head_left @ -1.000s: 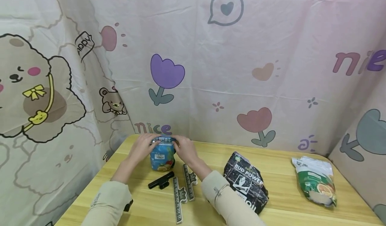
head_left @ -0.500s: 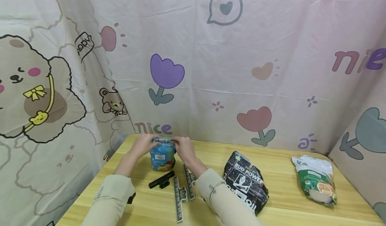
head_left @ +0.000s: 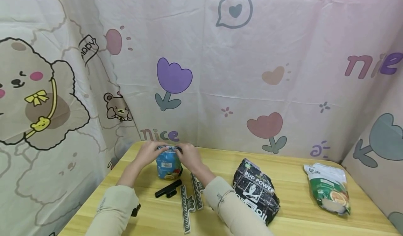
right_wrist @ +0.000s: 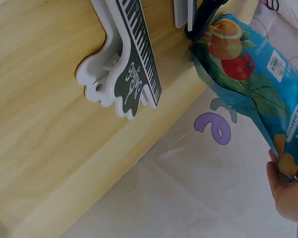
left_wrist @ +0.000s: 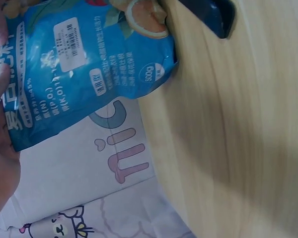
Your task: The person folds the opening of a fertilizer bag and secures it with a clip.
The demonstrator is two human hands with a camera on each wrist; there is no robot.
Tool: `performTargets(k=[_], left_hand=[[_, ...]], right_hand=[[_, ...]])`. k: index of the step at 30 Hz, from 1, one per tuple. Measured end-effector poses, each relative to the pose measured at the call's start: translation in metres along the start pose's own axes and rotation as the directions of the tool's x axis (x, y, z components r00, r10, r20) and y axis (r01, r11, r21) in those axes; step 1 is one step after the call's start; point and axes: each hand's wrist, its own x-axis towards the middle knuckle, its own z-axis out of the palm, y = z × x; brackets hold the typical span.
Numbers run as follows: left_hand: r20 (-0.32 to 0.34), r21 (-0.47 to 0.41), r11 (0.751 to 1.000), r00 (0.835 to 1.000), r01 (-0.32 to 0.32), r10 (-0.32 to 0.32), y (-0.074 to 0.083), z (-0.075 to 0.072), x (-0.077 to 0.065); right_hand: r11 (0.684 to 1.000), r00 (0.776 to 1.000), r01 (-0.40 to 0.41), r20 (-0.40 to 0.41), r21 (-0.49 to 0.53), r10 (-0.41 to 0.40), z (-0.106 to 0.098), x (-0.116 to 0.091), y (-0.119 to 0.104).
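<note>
Near the far left corner of the table (head_left: pixel 289 181), a blue pouch (head_left: pixel 168 166) is standing upright, with a left hand (head_left: pixel 148 153) pinching its top on one side and a right hand (head_left: pixel 190 157) pinching the other. Just on the near-edge side of it there's a black clip (head_left: pixel 168 188) plus two piano-key clips (head_left: pixel 185 209). Black bag's (head_left: pixel 256 190) further right, and a green-and-white bag (head_left: pixel 329 190) sits close to the right edge.
</note>
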Motion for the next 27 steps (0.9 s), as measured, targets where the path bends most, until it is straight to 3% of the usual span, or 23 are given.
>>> performTargets(k=[5,9,14,19,22,27], left_hand=[[-0.057,0.006,1.000,0.998,0.010,-0.009,0.001,0.005,-0.002],[-0.054,0.008,0.999,0.998,0.038,-0.038,0.003,0.006,0.000],[0.060,0.016,0.998,0.996,0.063,-0.064,0.004,-0.003,0.006],[0.200,0.037,0.999,0.980,0.010,-0.018,0.005,-0.016,0.011],[0.215,0.053,0.999,0.977,-0.007,-0.004,0.004,-0.016,0.013],[0.175,0.086,0.996,0.985,-0.018,0.003,0.001,-0.009,0.014]], right_hand=[[0.997,0.999,-0.020,-0.047,0.077,0.024,0.002,0.000,-0.001],[0.994,0.995,-0.038,-0.083,0.100,0.047,0.005,-0.001,0.001],[0.998,0.998,-0.025,-0.062,0.056,0.028,0.006,0.002,0.001],[0.995,0.999,0.052,0.017,-0.082,-0.051,0.006,0.003,0.000],[0.995,0.998,0.054,0.032,-0.087,-0.051,0.009,0.003,0.001],[0.997,1.000,-0.007,0.007,-0.072,0.007,0.014,0.001,0.002]])
